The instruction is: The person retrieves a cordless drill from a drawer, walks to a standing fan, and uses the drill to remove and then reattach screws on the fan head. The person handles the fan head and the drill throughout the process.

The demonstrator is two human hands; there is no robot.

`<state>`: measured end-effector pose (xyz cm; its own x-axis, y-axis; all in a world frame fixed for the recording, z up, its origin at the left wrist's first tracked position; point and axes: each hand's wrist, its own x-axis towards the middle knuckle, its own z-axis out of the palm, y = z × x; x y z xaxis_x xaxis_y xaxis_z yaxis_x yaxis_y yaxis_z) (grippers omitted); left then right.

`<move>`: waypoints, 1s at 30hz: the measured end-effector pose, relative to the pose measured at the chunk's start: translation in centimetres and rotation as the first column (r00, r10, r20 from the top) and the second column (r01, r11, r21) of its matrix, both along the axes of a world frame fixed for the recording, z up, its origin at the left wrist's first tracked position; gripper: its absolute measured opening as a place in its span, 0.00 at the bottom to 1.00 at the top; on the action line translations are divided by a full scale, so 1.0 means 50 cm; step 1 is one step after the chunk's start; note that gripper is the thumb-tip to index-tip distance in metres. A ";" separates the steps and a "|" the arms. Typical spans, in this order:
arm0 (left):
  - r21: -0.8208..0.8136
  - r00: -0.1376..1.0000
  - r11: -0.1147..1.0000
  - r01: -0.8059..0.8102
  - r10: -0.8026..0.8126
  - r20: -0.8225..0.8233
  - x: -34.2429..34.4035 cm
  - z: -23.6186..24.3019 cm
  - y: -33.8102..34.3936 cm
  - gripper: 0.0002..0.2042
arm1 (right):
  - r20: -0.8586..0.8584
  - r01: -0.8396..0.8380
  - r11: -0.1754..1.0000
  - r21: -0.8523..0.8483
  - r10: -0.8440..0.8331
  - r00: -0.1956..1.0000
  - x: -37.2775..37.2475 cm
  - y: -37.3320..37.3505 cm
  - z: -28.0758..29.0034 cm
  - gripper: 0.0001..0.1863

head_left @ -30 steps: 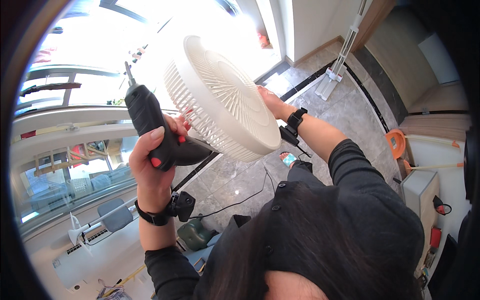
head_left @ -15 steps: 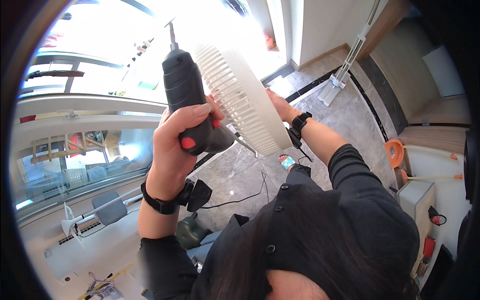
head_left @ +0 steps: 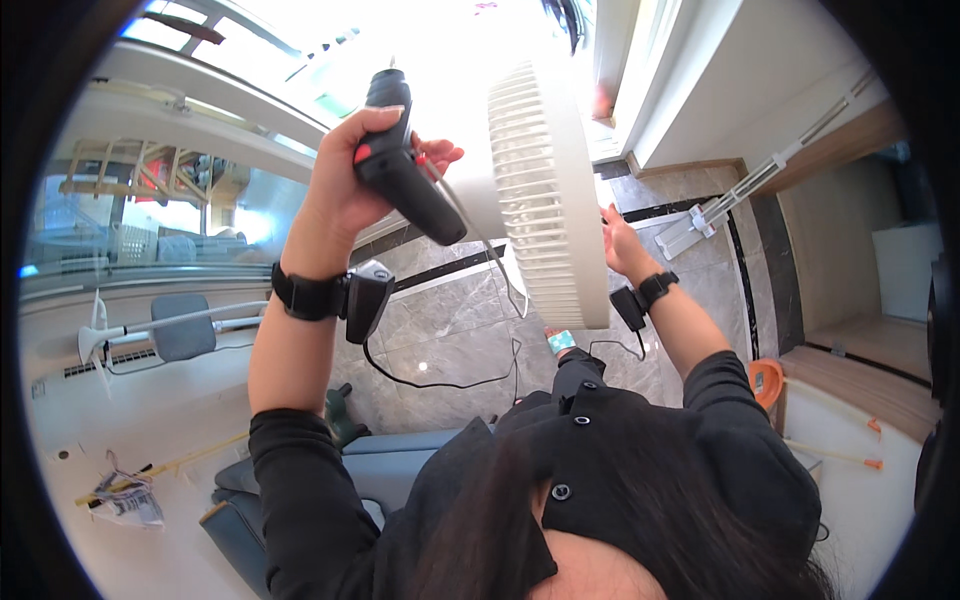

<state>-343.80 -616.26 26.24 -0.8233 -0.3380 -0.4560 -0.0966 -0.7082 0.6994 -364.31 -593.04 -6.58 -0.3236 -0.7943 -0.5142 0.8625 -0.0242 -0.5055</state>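
My left hand [head_left: 345, 190] is closed around the grip of a black cordless drill [head_left: 410, 185] with red details, its thin bit pointing up and away from me. To the right of the drill is a white round fan [head_left: 545, 190], seen edge-on with its ribbed grille facing left. My right hand [head_left: 624, 245] grips the far-right side of the fan low down; the rim hides some of its fingers. A pale cord [head_left: 500, 265] hangs in a loop below the fan. Glare washes out the fan's back, and I cannot tell what supports it.
A white flat mop [head_left: 690, 232] leans near the doorway at the right. Below me are grey floor tiles [head_left: 440, 335]. Black cables run from the devices on both my wrists. At the left is a window ledge, with a blue-grey seat [head_left: 390, 465] nearer me and an orange item [head_left: 766, 382] at the right.
My view has turned, so the fan now appears more upright and farther right. My left hand and the drill have drawn away from the fan's grille, widening the gap. My right hand stays by the fan.
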 end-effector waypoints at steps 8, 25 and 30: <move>0.167 0.962 0.984 0.067 -0.019 -0.273 -0.100 -0.063 -0.070 0.23 | -0.079 -0.419 0.877 -0.235 0.412 0.908 0.108 0.136 -0.020 0.26; -0.085 0.993 0.991 -0.099 0.104 0.058 -0.124 -0.111 -0.100 0.19 | -0.651 -0.726 0.672 0.145 0.618 0.442 0.140 0.118 0.127 0.33; 0.282 0.990 0.957 -0.074 0.104 -0.094 -0.067 -0.127 -0.107 0.21 | -0.814 -0.767 0.634 0.096 0.494 0.306 0.127 0.105 0.121 0.33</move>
